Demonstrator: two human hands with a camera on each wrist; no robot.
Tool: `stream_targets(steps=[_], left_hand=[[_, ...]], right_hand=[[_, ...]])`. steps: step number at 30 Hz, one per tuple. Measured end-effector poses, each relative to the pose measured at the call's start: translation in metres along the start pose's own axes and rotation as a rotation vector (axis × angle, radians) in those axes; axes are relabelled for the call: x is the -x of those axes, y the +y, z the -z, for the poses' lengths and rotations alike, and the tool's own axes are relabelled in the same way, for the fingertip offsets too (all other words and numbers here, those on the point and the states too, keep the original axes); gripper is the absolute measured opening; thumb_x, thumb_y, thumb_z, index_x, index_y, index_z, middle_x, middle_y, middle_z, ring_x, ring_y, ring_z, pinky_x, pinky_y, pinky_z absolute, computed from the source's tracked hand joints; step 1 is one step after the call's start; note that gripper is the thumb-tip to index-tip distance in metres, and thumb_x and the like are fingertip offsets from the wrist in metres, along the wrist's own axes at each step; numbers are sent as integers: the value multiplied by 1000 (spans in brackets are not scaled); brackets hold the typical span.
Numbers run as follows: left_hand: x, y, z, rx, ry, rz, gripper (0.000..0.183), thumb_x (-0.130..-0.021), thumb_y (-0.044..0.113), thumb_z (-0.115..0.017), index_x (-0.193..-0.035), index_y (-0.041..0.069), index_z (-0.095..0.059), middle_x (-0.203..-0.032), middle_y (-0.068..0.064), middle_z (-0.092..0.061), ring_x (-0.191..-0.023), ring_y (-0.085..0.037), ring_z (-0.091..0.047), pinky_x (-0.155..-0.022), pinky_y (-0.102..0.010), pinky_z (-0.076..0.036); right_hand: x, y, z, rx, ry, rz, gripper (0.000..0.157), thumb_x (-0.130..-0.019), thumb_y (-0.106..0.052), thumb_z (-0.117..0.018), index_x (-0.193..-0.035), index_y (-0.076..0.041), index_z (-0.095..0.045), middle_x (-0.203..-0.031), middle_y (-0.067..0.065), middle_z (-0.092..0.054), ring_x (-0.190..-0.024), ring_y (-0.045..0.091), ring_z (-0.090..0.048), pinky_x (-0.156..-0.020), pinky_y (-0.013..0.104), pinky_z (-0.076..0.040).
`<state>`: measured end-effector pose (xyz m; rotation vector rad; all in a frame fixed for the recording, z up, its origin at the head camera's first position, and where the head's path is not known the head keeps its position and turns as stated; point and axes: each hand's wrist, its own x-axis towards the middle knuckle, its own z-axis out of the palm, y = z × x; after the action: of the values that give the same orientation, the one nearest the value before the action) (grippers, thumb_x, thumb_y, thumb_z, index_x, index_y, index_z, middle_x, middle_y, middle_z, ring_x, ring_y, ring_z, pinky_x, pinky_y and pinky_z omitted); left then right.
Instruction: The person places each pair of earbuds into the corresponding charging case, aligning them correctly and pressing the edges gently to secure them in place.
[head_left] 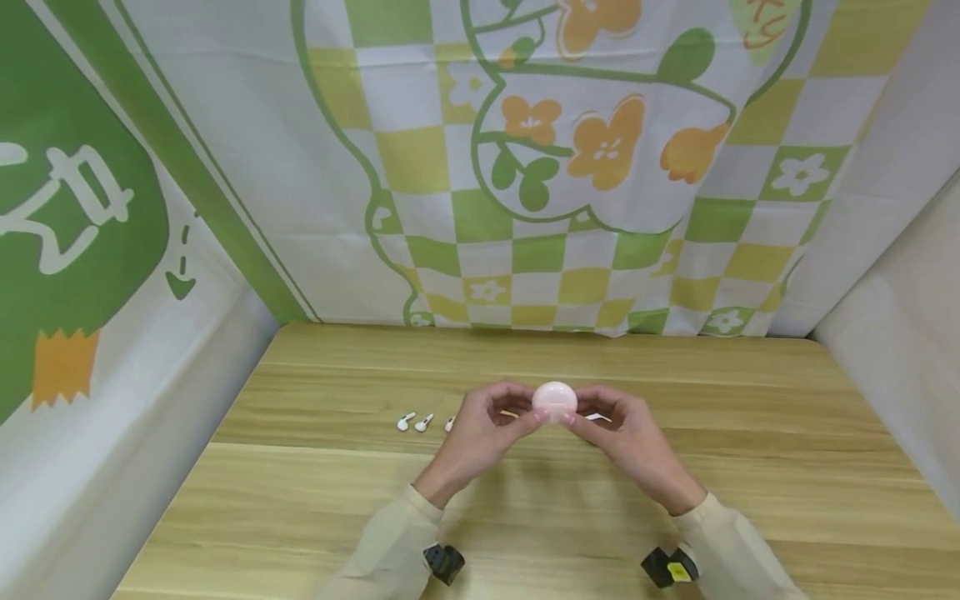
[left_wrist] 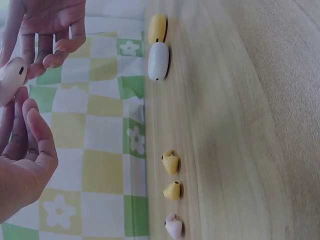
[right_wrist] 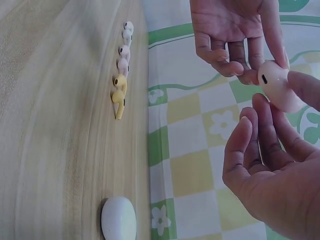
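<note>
A glossy pale pink earbud case [head_left: 554,401] is held up over the table between both hands, lid closed, a small dark port slot showing on the case [right_wrist: 265,79] in the right wrist view. My left hand [head_left: 483,429] pinches its left side with thumb and fingers. From the other side my right hand [head_left: 633,429] pinches it the same way, the two thumbs close together on the near face. Loose earbuds lie in a row beyond the left hand: white earbuds [head_left: 406,422], pink earbuds [right_wrist: 123,51] and yellow earbuds [right_wrist: 119,81], partly hidden by that hand in the head view.
A white case [left_wrist: 158,61] and a yellow case [left_wrist: 157,28] lie side by side on the wooden table [head_left: 315,508], to the right of the earbuds. A patterned cloth [head_left: 480,225] hangs behind the table's back edge, with cloth walls on both sides.
</note>
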<state>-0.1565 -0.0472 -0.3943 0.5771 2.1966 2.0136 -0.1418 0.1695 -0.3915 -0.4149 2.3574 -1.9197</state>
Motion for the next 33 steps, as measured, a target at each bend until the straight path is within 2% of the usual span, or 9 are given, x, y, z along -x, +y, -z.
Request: stream_targets(steps=[7,12,19,24,33], left_hand=[[0,0,1,-40,-9,-12,25,-92,15,-75,-113,0,-71,-103,-9,-71,-93,-17,-65,-82,-33,-55],[-2,3,3,-91,-18,-21,24,-93,17,-74,-113,3,-71,-103,-6,-71,-94,-16,-65,-82,-34,-54],[-7,10,6,-155,-17,-92,22,-95,21,-73,-112,7,-72,-101,-2,-72,-92,-16,-65,-84,-39,-53],[-10,13,6,-187,-13,-124,20,-95,21,-73,-109,6,-73,-99,-1,-72,-89,-15,-64,-81,-36,-54],[-11,19,3,-213,-7,-114,19,-96,21,-71,-108,6,-72,-99,-1,-71,-88,-14,-64,-81,-33,-53]], right_hand=[[0,0,-3,-3,6,22,29,-95,-12,-73,-118,4,-68,-109,14,-70,-101,22,-65,-88,29,-56],[0,-1,-3,-11,14,2,28,-94,-12,-74,-117,3,-69,-108,13,-70,-100,21,-66,-86,29,-56],[-1,-1,-3,-19,6,12,27,-94,-11,-74,-117,2,-69,-109,14,-69,-99,23,-66,-84,30,-57],[-1,-3,-3,-16,-6,25,27,-94,-13,-74,-118,1,-70,-110,14,-70,-100,24,-66,-85,31,-57],[0,-3,-3,-11,19,57,27,-93,-9,-74,-117,3,-71,-107,14,-70,-95,22,-67,-81,30,-57]])
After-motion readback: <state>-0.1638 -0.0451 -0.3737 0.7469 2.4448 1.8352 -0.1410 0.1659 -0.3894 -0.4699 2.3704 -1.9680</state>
